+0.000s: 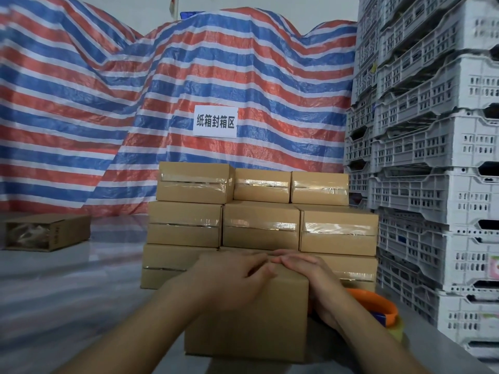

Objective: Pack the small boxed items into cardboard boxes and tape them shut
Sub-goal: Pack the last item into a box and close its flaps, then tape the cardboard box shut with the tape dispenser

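A plain brown cardboard box (251,327) stands on the table right in front of me, its flaps closed. My left hand (229,279) lies on its top with the fingers bent over the far edge. My right hand (310,276) presses on the top right corner, fingers fairly straight and meeting those of the left. Behind it rises a stack of taped cardboard boxes (259,225), three rows high. An orange tape dispenser (378,306) lies to the right of the box, partly hidden by my right forearm.
An open carton (46,233) lies on its side at the far left of the table (67,292). Stacked white plastic crates (432,171) wall off the right side. A striped tarp (135,103) with a white sign (215,121) hangs behind.
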